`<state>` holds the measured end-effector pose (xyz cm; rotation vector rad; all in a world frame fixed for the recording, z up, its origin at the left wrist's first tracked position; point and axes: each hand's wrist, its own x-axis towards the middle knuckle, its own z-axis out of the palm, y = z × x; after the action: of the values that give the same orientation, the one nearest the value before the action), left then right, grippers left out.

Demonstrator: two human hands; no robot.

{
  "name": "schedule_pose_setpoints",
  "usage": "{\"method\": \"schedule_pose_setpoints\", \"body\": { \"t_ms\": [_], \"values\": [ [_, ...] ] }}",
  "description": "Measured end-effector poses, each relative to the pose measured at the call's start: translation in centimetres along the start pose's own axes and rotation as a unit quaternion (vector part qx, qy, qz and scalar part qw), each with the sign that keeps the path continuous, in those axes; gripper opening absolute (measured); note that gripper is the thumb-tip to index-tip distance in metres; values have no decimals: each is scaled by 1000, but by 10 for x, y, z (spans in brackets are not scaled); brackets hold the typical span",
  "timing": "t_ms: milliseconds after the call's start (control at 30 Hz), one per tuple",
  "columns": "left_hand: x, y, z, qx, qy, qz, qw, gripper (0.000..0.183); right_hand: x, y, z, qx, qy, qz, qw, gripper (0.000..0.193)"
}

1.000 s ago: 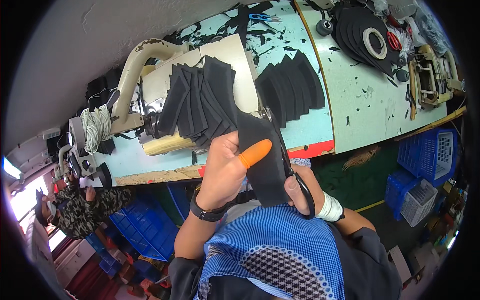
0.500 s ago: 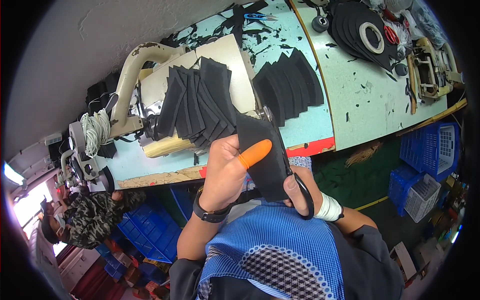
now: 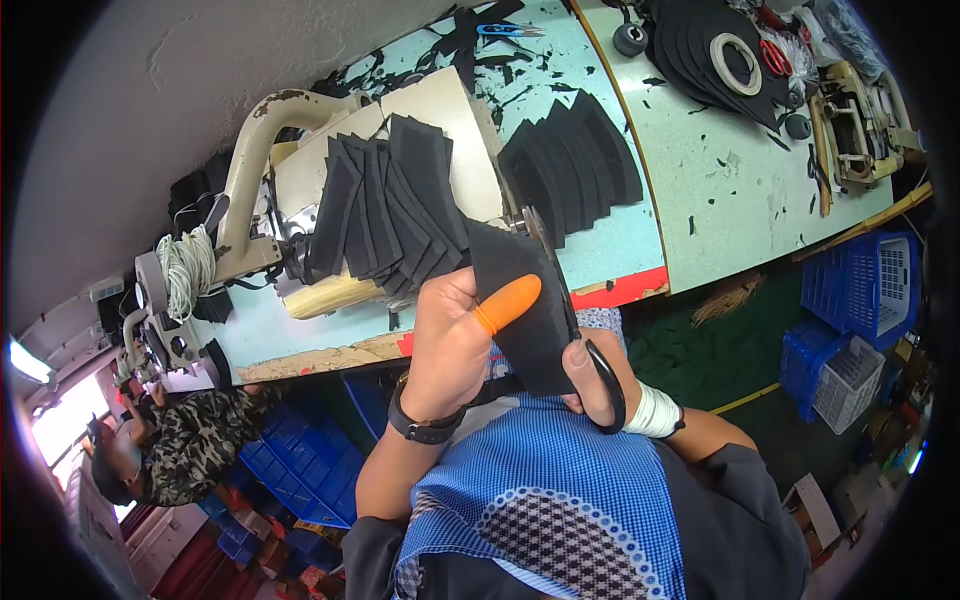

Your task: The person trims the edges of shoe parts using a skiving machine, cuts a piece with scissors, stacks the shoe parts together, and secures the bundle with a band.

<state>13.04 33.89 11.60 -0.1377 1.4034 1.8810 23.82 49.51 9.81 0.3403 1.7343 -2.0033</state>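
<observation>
My left hand (image 3: 450, 335), with an orange finger cot on its thumb, grips a flat black fabric piece (image 3: 515, 260) just off the table's front edge. Black-handled scissors (image 3: 606, 385) are held in my right hand (image 3: 588, 375), its thumb through the handle loop. Their blades run up along the right edge of the fabric piece, and the tips show above it. A fanned pile of black fabric pieces (image 3: 385, 210) lies on the cream sewing machine (image 3: 440, 100) just beyond my left hand. Another fanned row of black pieces (image 3: 575, 165) rests on the table to the right.
Blue thread snips (image 3: 508, 30) and black scraps lie at the back. On the right table are round black pieces (image 3: 690, 60), a tape roll (image 3: 735, 64) and red-handled scissors (image 3: 774, 57). Blue crates (image 3: 850, 290) stand right. A person in camouflage (image 3: 195, 440) is at the left.
The view has shifted slightly. Both hands keep their grip on the fabric piece and the scissors, with the scissor handles a little closer in. The person at left has moved slightly.
</observation>
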Motion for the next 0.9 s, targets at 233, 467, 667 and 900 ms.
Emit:
{"method": "schedule_pose_setpoints", "body": {
  "t_ms": [233,467,667,900],
  "values": [
    [1,7,3,-28,28,2,999,16,-2,3,4,24,38,-71,997,64],
    [4,9,-4,-32,24,28,999,23,-5,4,-2,14,-11,-25,1000,74],
    [2,10,5,-13,46,23,999,17,-5,6,-1,-12,-1,-36,999,68],
    [1,9,4,4,44,18,999,17,-5,9,0,-26,16,-54,998,63]
  ]
}}
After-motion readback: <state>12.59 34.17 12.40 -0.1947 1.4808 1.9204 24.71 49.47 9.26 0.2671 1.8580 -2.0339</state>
